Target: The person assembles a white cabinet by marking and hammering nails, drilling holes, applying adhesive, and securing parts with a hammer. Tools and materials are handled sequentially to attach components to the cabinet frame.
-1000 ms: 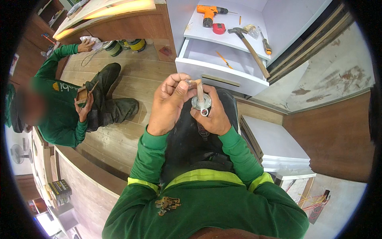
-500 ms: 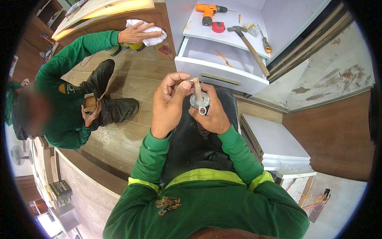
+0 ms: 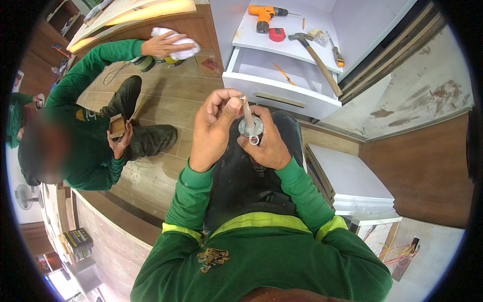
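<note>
Cradling a clear tube (image 3: 248, 114) at the centre of the frame, the right hand (image 3: 270, 146) curls around its round flange (image 3: 250, 127), probably to steady it while the left hand (image 3: 215, 132) narrowly pinches the tip. Its long axis runs nearly up and down the frame, tip toward the upper edge, leaning slightly left. Upper right, a drill (image 3: 262, 18) lies on a white shelf (image 3: 251, 42), seemingly for easy reach.

left hand (image 3: 213, 135): pinching nozzle (image 3: 248, 115) tip | right hand (image 3: 273, 145): around nozzle base | drill (image 3: 262, 16): on shelf (image 3: 250, 39)
</note>
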`<state>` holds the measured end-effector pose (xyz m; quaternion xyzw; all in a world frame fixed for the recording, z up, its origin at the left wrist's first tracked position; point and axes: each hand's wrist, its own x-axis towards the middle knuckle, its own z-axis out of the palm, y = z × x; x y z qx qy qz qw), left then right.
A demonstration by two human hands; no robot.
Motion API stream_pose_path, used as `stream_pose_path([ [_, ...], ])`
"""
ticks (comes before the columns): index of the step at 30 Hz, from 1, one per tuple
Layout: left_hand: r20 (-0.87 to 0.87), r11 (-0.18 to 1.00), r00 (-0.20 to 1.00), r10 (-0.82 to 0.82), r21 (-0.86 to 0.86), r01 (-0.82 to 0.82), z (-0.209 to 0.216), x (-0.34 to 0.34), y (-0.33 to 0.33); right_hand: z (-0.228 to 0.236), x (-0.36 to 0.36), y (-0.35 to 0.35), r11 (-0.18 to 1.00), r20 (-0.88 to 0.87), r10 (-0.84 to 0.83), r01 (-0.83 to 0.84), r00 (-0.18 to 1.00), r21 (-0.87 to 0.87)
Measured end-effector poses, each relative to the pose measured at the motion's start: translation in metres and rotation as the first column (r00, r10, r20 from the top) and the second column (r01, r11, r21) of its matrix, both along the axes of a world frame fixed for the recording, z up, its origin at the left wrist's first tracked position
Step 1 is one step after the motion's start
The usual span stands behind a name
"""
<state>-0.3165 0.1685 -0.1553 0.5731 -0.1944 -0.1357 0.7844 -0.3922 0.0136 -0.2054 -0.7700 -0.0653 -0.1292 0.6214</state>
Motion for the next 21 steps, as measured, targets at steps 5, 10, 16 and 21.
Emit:
stream_pose_path([
  [5, -0.178, 0.97, 0.969, -0.17, -0.202, 0.133, -0.001, 0.004, 0.001, 0.001, 0.001, 0.002, 1.0, 0.001, 0.001, -0.001, 1.0, -0.015],
  [10, -0.109, 0.983, 0.99, -0.093, -0.168, 0.074, 0.001, 0.001, -0.004, -0.008, 0.004, 0.002, 1.0, 0.038, 0.004, -0.004, 0.999, -0.009],
  [16, 0.062, 0.997, 0.995, 0.074, -0.021, -0.073, -0.008, -0.004, -0.013, -0.004, 0.003, 0.002, 1.0, 0.049, -0.014, 0.014, 0.999, -0.011],
  [21, 0.045, 0.994, 0.995, 0.088, -0.062, -0.085, -0.01, -0.007, -0.021, -0.005, 0.003, 0.002, 0.999, 0.05, -0.041, 0.041, 0.998, -0.006],
])
